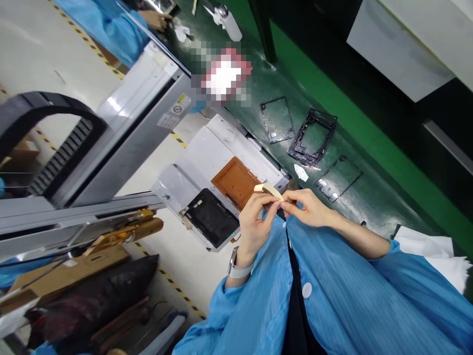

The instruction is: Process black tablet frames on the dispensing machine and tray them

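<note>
A short curved strip of pale yellow tape (pixel 272 190) is pinched between my two hands, close to my chest. My left hand (pixel 256 219), with a watch on its wrist, has thumb and fingertips closed on the strip's end. From the other side my right hand (pixel 307 208) pinches at the same end, fingertips touching those of the left. Beyond the hands, an orange-brown plate (pixel 236 181) lies on a white machine bed (pixel 201 150). Beside it on the bed rests a black rectangular panel (pixel 212 217).
On the green bench (pixel 251 116) lie a thin black frame (pixel 277 140), a stack of black frames (pixel 300 157) and another thin frame (pixel 320 187). A white bottle (pixel 232 27) stands farther back. A grey machine beam (pixel 121 123) crosses at left. Another person's hand (pixel 157 20) shows at the top.
</note>
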Action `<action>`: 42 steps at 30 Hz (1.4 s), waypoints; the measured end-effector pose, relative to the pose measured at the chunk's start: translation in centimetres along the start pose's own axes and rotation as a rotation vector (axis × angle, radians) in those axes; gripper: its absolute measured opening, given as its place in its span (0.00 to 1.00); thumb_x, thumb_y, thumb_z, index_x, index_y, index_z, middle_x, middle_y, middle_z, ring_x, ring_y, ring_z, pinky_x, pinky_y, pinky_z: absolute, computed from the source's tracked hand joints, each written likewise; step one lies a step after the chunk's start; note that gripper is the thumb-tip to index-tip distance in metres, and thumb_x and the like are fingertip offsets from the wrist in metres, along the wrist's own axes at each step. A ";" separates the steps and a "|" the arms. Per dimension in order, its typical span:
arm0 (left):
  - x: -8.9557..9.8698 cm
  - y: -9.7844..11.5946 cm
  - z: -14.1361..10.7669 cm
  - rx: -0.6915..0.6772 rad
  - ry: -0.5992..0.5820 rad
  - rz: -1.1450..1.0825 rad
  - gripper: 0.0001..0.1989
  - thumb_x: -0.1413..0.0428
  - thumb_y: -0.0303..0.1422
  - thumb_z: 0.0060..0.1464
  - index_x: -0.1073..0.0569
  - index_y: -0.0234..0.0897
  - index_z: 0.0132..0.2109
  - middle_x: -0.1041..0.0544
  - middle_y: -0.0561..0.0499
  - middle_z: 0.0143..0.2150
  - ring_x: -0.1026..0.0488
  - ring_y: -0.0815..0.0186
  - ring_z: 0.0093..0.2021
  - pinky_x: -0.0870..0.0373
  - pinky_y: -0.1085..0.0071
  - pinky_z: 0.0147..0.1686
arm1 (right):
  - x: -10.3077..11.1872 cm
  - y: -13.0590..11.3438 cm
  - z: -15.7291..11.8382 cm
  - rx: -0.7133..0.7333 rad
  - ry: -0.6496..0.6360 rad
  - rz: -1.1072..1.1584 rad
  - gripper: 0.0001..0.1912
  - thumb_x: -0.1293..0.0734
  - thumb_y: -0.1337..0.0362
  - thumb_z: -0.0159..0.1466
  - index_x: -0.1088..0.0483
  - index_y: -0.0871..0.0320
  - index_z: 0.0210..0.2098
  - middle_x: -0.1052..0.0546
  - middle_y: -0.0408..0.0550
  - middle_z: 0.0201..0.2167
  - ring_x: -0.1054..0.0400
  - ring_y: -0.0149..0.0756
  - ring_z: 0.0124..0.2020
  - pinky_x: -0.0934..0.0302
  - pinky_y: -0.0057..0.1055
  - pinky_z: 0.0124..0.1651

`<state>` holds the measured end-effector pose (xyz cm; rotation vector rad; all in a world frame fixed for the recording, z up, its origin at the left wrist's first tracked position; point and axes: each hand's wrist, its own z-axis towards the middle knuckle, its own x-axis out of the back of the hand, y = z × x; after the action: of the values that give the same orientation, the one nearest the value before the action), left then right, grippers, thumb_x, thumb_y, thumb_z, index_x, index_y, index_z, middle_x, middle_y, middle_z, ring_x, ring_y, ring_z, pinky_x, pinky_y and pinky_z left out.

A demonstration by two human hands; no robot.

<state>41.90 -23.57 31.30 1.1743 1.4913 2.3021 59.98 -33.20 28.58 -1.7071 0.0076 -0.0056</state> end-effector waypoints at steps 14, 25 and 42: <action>-0.7 -4.6 -4.1 0.122 -0.176 -0.008 0.11 0.42 0.41 0.76 0.19 0.42 0.47 0.18 0.47 0.45 0.19 0.61 0.46 0.22 0.66 0.47 | -3.0 6.7 4.0 -0.215 0.253 0.014 0.35 0.34 0.30 0.71 0.29 0.56 0.30 0.29 0.41 0.24 0.39 0.31 0.27 0.46 0.29 0.33; 1.3 -6.4 -2.6 0.273 0.078 -0.097 0.09 0.34 0.38 0.70 0.17 0.41 0.53 0.17 0.51 0.41 0.20 0.67 0.38 0.25 0.72 0.40 | -3.8 4.8 3.7 -0.007 -0.034 -0.170 0.32 0.41 0.38 0.80 0.33 0.56 0.30 0.31 0.41 0.25 0.39 0.31 0.28 0.48 0.31 0.36; 1.6 -5.3 -0.6 0.647 0.135 -0.370 0.30 0.35 0.62 0.64 0.17 0.36 0.39 0.20 0.51 0.29 0.27 0.70 0.26 0.28 0.74 0.30 | 0.4 2.2 4.2 -0.006 -0.187 0.029 0.32 0.36 0.39 0.78 0.29 0.59 0.30 0.27 0.42 0.26 0.35 0.29 0.30 0.42 0.27 0.37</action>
<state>38.95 -20.60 27.59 0.7552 2.3729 1.7265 60.40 -29.31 25.84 -1.7079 -0.1068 0.1759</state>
